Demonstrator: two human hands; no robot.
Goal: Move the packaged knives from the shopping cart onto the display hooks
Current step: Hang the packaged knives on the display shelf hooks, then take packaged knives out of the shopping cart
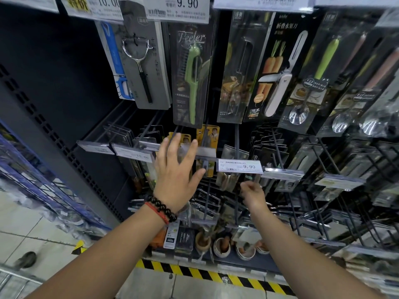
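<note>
Dark pegboard wall (54, 61) above pale tiled floor (32, 229) with hazard-striped edging (205, 274).

Crowded hook wall, narrow gaps between the rods

The left grip (177, 171) spreads flat against the price-tag rail (205, 152), with yellow knife packs (207, 134) just behind its fingertips and the green peeler card (191, 76) hanging directly above. Right of it, the 9.90 tag (239, 166) and a dark hook rod (237, 143) stand just above the right grip (252, 194). Below both grips, more rods and packs jut outward; open room lies only toward the person, over the striped floor edge (205, 272).
</note>
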